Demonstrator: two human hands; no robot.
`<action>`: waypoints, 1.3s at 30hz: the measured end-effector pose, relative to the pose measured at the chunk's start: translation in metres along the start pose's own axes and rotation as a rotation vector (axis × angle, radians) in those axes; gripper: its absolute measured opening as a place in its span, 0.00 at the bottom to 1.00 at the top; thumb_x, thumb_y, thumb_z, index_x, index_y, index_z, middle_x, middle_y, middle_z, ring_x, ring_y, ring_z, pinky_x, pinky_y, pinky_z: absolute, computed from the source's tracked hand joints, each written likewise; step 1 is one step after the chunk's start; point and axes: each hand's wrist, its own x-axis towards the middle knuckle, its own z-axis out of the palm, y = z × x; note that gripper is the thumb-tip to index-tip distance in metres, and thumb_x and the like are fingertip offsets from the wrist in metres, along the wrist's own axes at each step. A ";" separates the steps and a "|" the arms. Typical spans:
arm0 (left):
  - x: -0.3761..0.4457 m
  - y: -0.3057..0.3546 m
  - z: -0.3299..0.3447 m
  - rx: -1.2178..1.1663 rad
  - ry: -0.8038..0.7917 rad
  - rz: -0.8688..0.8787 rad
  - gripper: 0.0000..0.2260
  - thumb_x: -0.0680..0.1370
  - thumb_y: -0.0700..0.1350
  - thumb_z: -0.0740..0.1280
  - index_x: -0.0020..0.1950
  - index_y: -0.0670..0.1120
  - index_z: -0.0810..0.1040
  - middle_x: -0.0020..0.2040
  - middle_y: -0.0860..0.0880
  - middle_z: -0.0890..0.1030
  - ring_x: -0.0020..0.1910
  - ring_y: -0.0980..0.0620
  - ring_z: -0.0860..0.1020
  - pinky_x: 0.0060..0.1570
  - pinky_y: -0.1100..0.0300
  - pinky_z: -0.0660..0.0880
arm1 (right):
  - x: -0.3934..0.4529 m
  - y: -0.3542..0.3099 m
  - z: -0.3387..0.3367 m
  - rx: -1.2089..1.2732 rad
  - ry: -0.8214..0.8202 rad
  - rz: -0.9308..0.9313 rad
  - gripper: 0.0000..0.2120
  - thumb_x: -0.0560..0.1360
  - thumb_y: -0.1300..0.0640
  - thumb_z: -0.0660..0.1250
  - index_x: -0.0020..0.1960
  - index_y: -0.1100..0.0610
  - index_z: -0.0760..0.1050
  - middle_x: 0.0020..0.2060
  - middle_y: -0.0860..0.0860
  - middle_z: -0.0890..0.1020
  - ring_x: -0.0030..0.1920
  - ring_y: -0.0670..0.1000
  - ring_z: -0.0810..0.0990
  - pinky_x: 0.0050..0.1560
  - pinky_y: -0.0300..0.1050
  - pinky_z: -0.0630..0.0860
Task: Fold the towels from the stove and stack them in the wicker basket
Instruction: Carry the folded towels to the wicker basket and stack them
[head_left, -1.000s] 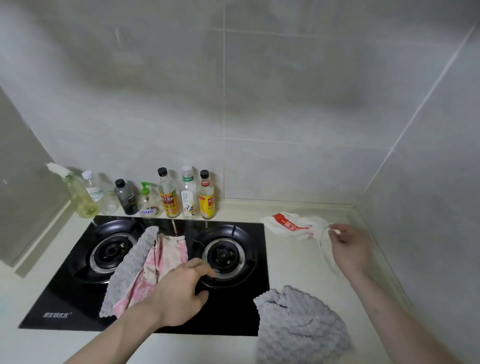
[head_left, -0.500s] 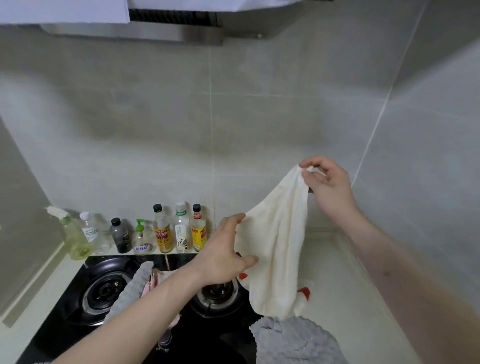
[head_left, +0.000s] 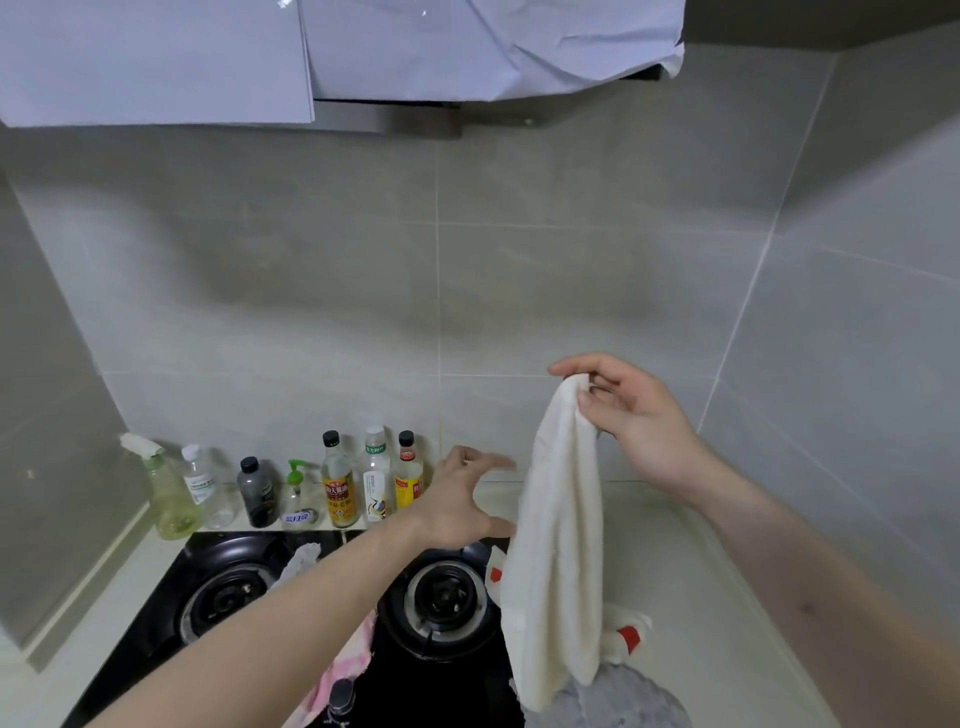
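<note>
Two hands work above the stove (head_left: 457, 675). Nearest, at the stove's front right corner, a grey towel (head_left: 613, 699) lies on the counter (head_left: 691, 597). On the stove's middle, between the burners, a pink towel (head_left: 343, 670) lies under the left forearm, with a second grey cloth (head_left: 300, 561) showing behind the arm. Over the stove's right edge hangs the white towel (head_left: 558, 571), its lower end reaching the grey towel, red patches showing at its sides. The right hand (head_left: 631, 421) pinches its top corner, lifted high. The left hand (head_left: 462, 501) is spread, thumb and fingers apart, just beside the cloth without holding it. Behind the stove, seven bottles (head_left: 337, 483) line the wall (head_left: 441, 312).
</note>
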 end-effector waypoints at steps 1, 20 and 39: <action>-0.002 -0.003 0.002 0.041 -0.040 0.028 0.19 0.66 0.58 0.77 0.55 0.67 0.79 0.64 0.56 0.68 0.70 0.52 0.66 0.75 0.51 0.63 | -0.001 0.001 0.002 0.000 -0.012 0.006 0.13 0.78 0.64 0.63 0.56 0.52 0.81 0.39 0.49 0.79 0.40 0.49 0.74 0.39 0.35 0.72; -0.072 -0.026 -0.037 -0.003 0.068 -0.174 0.13 0.80 0.57 0.67 0.53 0.48 0.81 0.44 0.54 0.83 0.41 0.56 0.81 0.44 0.63 0.77 | 0.008 0.010 0.009 -0.230 0.209 0.103 0.21 0.80 0.68 0.61 0.62 0.46 0.79 0.43 0.36 0.77 0.47 0.35 0.75 0.52 0.32 0.68; -0.186 0.044 -0.194 0.148 0.802 0.103 0.07 0.80 0.44 0.65 0.44 0.53 0.79 0.37 0.54 0.81 0.38 0.49 0.81 0.38 0.53 0.78 | -0.010 -0.116 0.061 -0.380 0.724 -0.216 0.10 0.83 0.57 0.60 0.49 0.44 0.74 0.38 0.45 0.83 0.40 0.46 0.87 0.47 0.59 0.84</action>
